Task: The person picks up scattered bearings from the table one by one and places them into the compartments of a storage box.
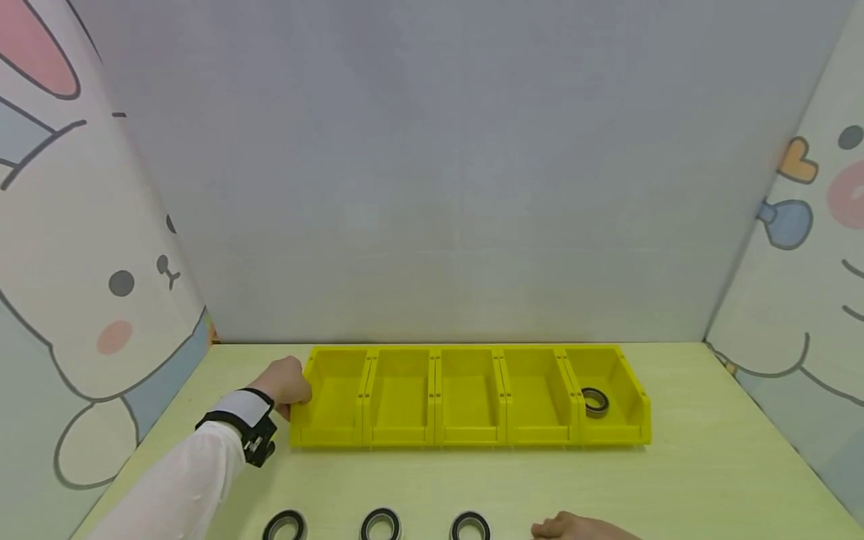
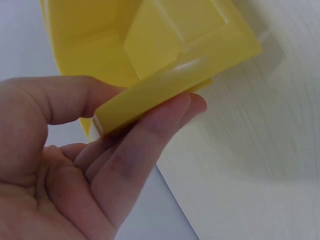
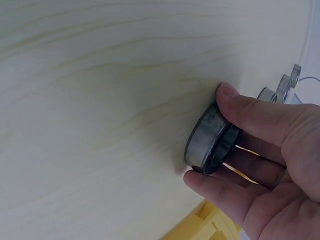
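Observation:
In the head view my left hand (image 1: 286,382) is at the left end of a row of yellow bins (image 1: 401,437). The left wrist view shows its thumb and fingers pinching the side wall of the end bin (image 2: 150,95). At the bottom of the head view, my right hand (image 1: 580,527) is partly cut off by the frame. Seen from the right wrist, that hand grips a ball bearing (image 3: 207,140) by its rim between thumb and fingers, on or close to the table. Another bearing (image 1: 595,403) lies in the rightmost bin.
Three more bearings, a left one (image 1: 285,525), a middle one (image 1: 381,524) and a right one (image 1: 470,526), lie in a line along the near part of the pale wooden table (image 1: 715,465). A grey back wall (image 1: 459,187) and cartoon-printed side panels enclose the table.

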